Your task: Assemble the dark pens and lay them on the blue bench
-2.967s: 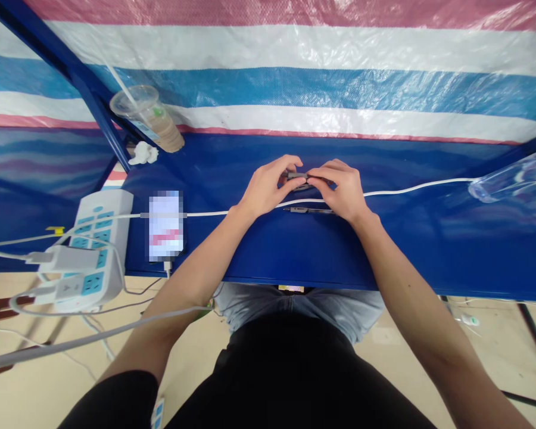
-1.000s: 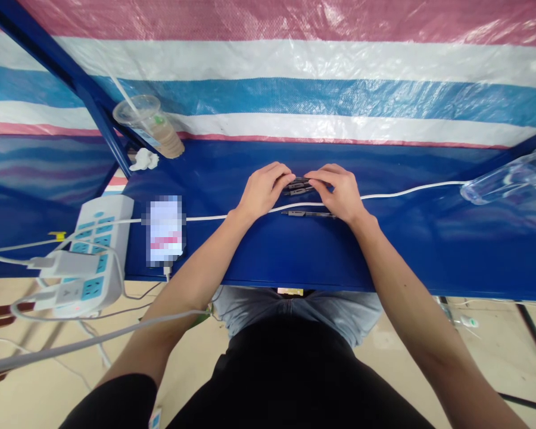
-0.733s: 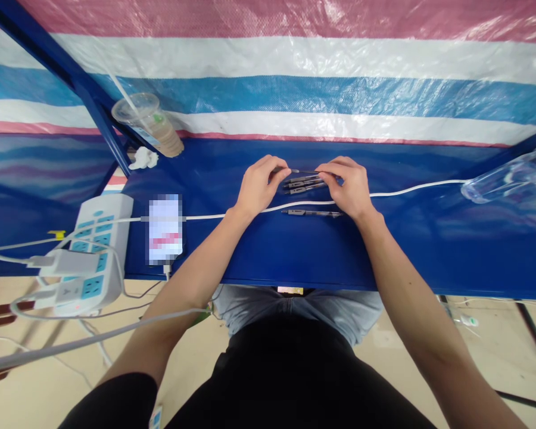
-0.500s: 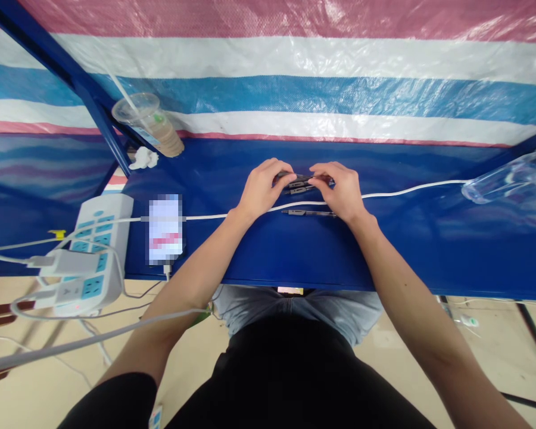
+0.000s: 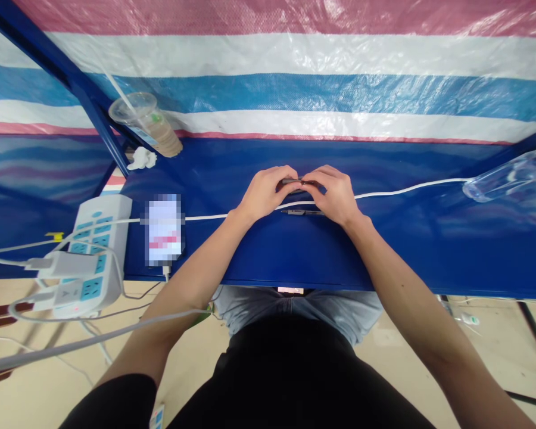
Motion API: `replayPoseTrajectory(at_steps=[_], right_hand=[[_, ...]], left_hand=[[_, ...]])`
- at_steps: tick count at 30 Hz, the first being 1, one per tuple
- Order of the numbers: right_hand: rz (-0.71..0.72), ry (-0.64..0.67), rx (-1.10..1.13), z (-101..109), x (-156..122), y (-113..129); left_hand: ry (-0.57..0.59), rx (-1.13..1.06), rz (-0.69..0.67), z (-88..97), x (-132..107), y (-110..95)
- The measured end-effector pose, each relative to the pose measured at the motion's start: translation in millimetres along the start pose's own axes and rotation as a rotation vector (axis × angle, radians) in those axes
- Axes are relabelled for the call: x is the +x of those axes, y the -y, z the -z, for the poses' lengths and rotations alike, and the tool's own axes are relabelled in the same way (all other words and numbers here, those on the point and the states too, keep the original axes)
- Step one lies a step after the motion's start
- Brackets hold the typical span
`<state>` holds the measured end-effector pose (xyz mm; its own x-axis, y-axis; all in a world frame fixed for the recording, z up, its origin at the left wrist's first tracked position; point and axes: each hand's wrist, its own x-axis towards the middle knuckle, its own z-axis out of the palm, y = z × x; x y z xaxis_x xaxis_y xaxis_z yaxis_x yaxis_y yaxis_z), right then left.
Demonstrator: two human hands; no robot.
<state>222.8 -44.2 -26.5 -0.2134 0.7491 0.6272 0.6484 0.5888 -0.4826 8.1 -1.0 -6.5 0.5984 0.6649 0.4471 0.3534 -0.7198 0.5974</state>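
Note:
Between my two hands is a dark pen (image 5: 290,180), pinched near the middle of the blue table. My left hand (image 5: 265,189) closes its thumb and fingers on the pen's left part. From the other side, my right hand (image 5: 335,192) grips it, with the fingertips of both hands almost touching. Other pens beneath my hands are mostly hidden. Nearer my body lies one more pen (image 5: 297,212), just below a white cable (image 5: 388,193), its right end covered by my right hand.
To the left are a phone (image 5: 164,232) with a charging lead and a white power strip (image 5: 109,256) with plugs. A plastic cup with a straw (image 5: 165,140) and crumpled tissue (image 5: 142,158) stand at the back left. At the right lies a clear bottle (image 5: 495,179).
My hands have drawn closer together and slightly toward me, both still on the pen. The pens underneath, visible before, are now mostly covered.

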Motion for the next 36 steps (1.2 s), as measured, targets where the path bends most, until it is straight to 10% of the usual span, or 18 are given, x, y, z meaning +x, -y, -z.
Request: replayPoseTrajectory(at_steps=[26,36], right_hand=[[-0.109,0.027,-0.023,13.2,1.2,-8.6],[-0.131,-0.019,-0.037,13.5,1.9,-9.4]], left_hand=[[-0.200,0.075,-0.007,1.8,2.3,7.4],[-0.104,0.115,0.104,2.0,3.7,9.1]])
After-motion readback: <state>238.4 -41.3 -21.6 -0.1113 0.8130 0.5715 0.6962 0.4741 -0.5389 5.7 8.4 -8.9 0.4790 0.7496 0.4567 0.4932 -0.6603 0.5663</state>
